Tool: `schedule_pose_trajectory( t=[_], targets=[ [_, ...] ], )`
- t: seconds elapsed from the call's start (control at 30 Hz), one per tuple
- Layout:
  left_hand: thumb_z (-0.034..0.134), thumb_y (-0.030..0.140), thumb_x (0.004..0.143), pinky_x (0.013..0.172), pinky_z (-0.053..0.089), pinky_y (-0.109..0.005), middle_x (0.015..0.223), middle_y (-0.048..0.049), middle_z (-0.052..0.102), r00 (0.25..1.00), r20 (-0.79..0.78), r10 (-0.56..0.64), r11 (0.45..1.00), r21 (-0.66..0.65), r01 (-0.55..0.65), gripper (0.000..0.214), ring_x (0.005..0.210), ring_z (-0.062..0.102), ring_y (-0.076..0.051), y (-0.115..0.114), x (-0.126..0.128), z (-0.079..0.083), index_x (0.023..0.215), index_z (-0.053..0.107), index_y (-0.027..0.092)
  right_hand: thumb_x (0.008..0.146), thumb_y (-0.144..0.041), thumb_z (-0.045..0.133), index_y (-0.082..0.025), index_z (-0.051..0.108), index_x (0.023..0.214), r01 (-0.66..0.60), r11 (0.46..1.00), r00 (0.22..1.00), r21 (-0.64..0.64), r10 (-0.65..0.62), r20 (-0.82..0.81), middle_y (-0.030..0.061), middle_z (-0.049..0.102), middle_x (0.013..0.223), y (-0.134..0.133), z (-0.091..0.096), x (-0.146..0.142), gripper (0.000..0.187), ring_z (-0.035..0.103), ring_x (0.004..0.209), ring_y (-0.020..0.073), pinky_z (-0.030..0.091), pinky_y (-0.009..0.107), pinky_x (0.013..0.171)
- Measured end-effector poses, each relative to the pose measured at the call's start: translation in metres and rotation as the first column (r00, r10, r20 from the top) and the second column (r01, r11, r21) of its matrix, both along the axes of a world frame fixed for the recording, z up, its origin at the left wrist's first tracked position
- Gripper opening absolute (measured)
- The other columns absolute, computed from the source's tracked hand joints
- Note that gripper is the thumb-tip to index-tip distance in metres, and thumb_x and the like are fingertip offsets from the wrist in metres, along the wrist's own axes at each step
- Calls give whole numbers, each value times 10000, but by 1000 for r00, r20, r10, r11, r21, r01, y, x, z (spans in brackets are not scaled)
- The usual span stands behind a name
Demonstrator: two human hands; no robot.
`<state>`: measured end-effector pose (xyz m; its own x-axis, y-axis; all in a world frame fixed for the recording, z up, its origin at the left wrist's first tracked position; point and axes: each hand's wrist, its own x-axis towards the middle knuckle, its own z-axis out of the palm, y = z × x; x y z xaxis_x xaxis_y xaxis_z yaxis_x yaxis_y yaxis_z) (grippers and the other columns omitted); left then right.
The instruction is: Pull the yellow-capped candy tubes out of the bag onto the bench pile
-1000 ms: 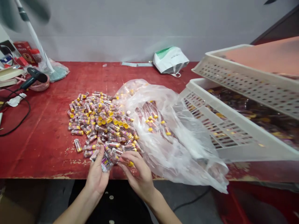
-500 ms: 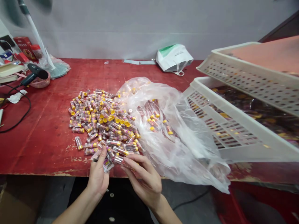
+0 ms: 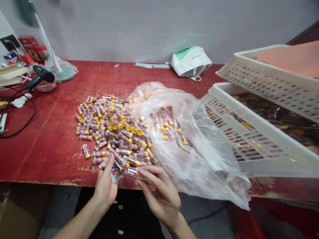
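The left hand (image 3: 106,184) is curled around a few clear yellow-capped tubes (image 3: 116,175) — the right hand (image 3: 161,196) pinches another tube (image 3: 133,172) between its fingertips — both at the near edge of a loose heap of tubes (image 3: 109,129) on the red worktop (image 3: 50,149), just beside a clear plastic bag (image 3: 199,156).
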<state>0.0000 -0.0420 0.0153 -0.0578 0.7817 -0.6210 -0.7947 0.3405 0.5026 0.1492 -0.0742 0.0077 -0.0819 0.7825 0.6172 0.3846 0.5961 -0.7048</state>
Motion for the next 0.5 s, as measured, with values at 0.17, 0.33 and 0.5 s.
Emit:
schedule_pose_trajectory(
  t=[0.17,0.33,0.5],
  targets=[
    [772,291,774,731,586,-296,968,-48,738,999,23,-34,999,-11,34,312,807,698,-171,-1,0,-1,1049,673,182,814,72,618,-231,617,1287,-19,1000,1000,-25,18,-23,87,624,1096,0,-4,1,562,633,1010,194,558,325,864],
    [788,319,753,744,587,-308,982,-64,745,998,11,-60,998,-9,60,356,861,706,-199,-5,4,-2,1062,684,176,802,76,643,-231,628,1261,-19,999,1000,-25,19,-22,79,638,1093,0,-9,-3,552,640,1005,184,558,305,879],
    [817,345,715,770,580,-323,985,-44,743,996,-51,-74,996,37,76,344,896,700,-197,-6,3,-4,992,678,194,851,48,587,-229,538,1392,72,997,996,-29,-71,49,108,599,1191,-3,-11,-3,610,594,1134,199,514,330,994]
  ],
)
